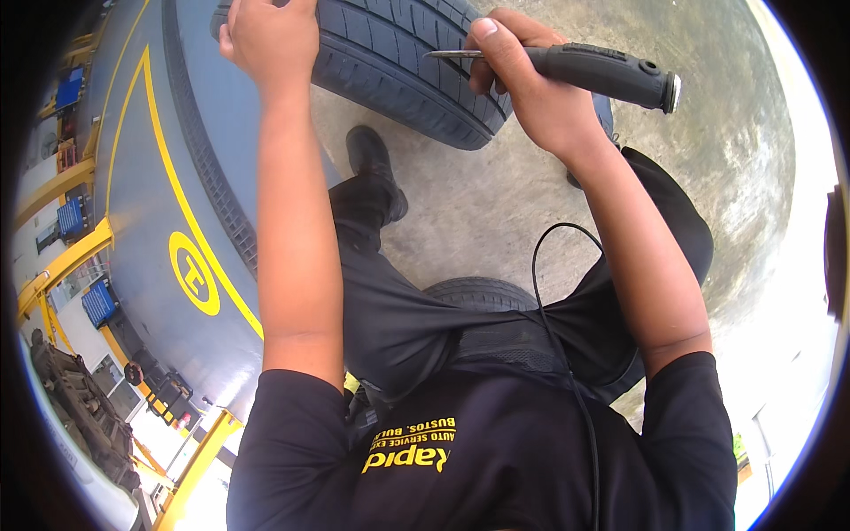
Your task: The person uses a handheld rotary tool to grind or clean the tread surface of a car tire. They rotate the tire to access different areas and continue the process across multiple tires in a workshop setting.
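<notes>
A black car tire (398, 66) with a grooved tread stands at the top of the head view. My left hand (273, 40) lies against its left end with the fingers bent over the rubber, and the picture's upper edge cuts part of them off. In my right hand (540, 84) is a hand tool (611, 75) with a thick dark grey handle and a thin, pointed metal shaft. My fingers are closed around the front of the handle. The shaft points left, over the tread; whether its tip touches the rubber I cannot tell.
Another tire (482, 292) lies between my legs, close to my body. A grey-blue panel (177, 159) with yellow lines runs along the left, beside yellow lift posts (71, 252). Stained concrete floor (691, 106) spreads right. A black cable (553, 332) hangs down my front.
</notes>
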`<state>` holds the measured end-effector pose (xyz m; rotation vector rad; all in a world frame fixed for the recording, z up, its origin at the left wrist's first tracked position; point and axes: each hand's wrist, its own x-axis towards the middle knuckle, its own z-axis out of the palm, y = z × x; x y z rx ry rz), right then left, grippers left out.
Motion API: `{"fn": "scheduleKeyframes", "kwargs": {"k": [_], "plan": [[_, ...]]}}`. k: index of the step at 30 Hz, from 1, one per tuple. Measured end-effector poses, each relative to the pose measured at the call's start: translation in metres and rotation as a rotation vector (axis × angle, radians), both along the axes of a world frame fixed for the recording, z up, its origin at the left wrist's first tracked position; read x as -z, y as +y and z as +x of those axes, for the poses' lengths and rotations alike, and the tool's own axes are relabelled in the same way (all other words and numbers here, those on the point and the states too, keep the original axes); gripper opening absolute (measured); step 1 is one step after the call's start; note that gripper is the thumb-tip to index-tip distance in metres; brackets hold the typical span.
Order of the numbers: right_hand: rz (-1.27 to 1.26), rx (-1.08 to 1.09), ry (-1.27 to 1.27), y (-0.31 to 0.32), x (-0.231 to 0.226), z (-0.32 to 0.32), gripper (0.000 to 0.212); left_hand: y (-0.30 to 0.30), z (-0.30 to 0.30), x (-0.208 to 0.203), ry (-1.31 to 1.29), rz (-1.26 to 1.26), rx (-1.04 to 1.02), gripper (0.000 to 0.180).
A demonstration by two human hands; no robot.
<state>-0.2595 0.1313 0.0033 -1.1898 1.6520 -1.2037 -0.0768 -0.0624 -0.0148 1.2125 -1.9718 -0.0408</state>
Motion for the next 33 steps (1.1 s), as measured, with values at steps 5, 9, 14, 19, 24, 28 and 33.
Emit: {"fn": "scheduleKeyframes", "kwargs": {"k": [5,9,14,19,24,28,33], "plan": [[-0.268,-0.039,0.244,-0.001,0.008,0.018,0.027,0.002,0.002,-0.001,-0.015,0.012,-0.004,0.038],[-0.301,-0.031,0.251,-0.002,0.007,0.023,0.020,0.010,-0.003,-0.004,-0.002,0.030,0.010,0.038],[-0.357,-0.028,0.380,-0.001,0.010,0.028,0.016,0.014,-0.010,0.001,-0.067,0.016,-0.060,0.040],[-0.483,-0.074,0.551,0.001,0.018,0.040,0.018,0.026,-0.016,-0.003,-0.148,0.032,-0.104,0.054],[-0.418,-0.040,0.447,0.001,0.013,0.034,0.011,0.041,-0.025,-0.002,-0.202,0.043,-0.121,0.072],[-0.219,-0.063,0.305,-0.009,0.000,0.017,0.017,0.045,-0.026,-0.002,-0.198,0.029,-0.136,0.071],[-0.199,-0.142,0.357,-0.009,-0.008,0.018,0.018,0.053,-0.028,-0.007,-0.152,0.045,-0.132,0.068]]}}
